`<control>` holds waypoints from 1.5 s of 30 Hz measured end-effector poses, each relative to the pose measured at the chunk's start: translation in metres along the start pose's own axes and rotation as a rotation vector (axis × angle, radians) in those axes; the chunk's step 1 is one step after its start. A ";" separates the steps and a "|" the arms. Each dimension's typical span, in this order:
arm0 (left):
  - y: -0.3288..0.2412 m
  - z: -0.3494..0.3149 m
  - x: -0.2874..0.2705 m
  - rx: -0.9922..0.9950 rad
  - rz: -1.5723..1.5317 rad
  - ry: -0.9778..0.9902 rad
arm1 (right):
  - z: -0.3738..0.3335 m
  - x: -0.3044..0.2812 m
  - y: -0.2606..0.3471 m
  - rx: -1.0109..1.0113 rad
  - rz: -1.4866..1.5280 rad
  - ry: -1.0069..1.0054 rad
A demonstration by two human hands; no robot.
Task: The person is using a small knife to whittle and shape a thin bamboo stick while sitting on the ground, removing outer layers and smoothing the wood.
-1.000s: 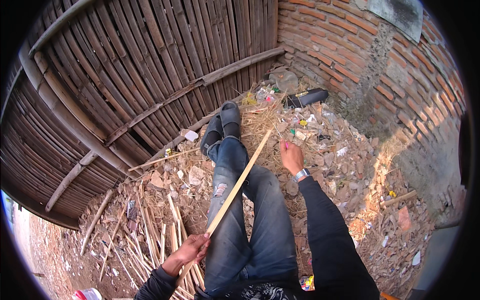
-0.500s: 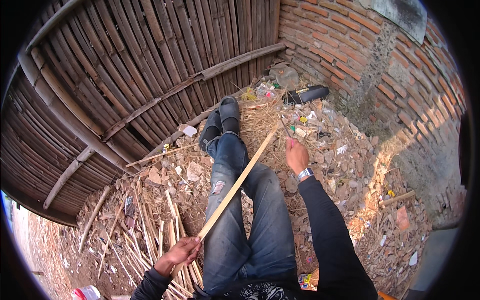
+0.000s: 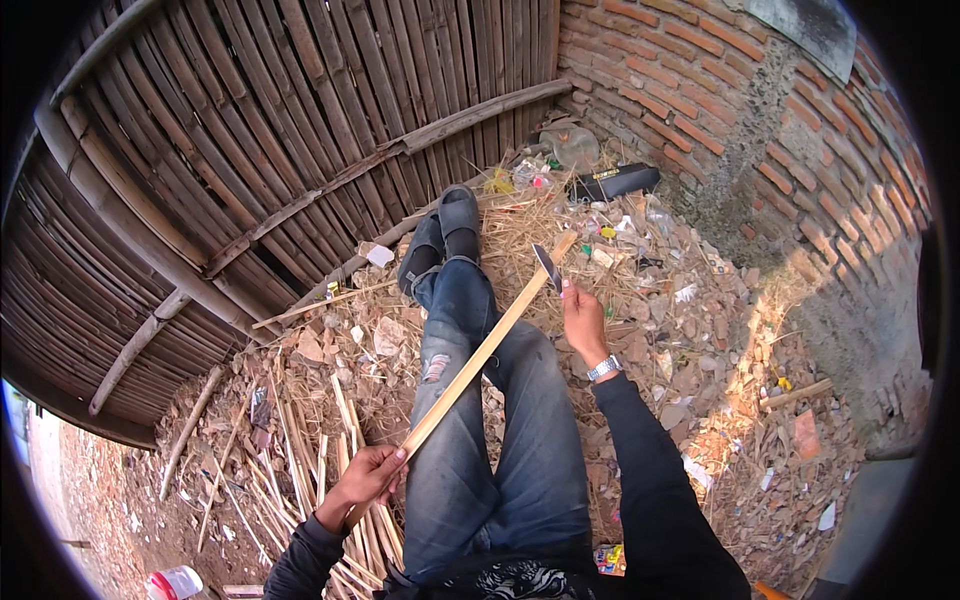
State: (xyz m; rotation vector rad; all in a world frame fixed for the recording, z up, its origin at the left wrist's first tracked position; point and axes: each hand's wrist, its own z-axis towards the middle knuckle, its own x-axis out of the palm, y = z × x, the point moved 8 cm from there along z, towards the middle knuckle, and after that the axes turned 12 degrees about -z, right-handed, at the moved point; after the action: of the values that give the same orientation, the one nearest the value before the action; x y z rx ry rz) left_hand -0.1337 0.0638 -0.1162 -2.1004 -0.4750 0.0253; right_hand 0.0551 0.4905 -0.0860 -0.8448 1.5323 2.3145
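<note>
A long pale bamboo strip [image 3: 478, 365] slants across my thighs, its far end beyond my knees. My left hand [image 3: 370, 476] is closed around its near end by my left hip. In my right hand [image 3: 585, 322] is a knife, gripped by a handle mostly hidden in the fingers. The knife's blade [image 3: 547, 267] lies against or just over the strip near its far end; I cannot tell whether it touches. Several split bamboo sticks [image 3: 345, 450] lie on the ground beside my left leg.
My crossed feet in dark shoes [image 3: 459, 212] point toward a bamboo slat wall [image 3: 330, 110]. A brick wall [image 3: 680, 100] rises at the far right. Rubble, straw and litter cover the ground. A black box-like object [image 3: 615, 183] lies in the corner, and a white-and-red container [image 3: 174, 582] at the lower left.
My right hand has shifted slightly left and nearer to me, bringing the knife blade across the strip. The strip's far end has moved a little right and away. Both grips stay closed.
</note>
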 end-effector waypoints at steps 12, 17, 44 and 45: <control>-0.003 0.004 0.014 0.024 -0.001 0.055 | -0.090 0.037 0.057 -0.223 -0.017 0.093; -0.002 0.015 0.019 -0.004 -0.093 0.041 | -0.067 0.035 0.047 -0.122 0.009 0.049; 0.003 0.043 0.035 -0.017 -0.349 0.066 | -0.134 0.060 0.092 -0.266 0.024 0.324; 0.003 0.042 0.035 -0.017 -0.349 0.065 | -0.132 0.061 0.088 -0.254 -0.012 0.334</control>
State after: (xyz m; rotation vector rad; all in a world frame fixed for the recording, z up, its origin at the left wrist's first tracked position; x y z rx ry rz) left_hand -0.1092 0.1088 -0.1359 -2.0008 -0.7973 -0.2496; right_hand 0.0065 0.3275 -0.0918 -1.3591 1.3560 2.4902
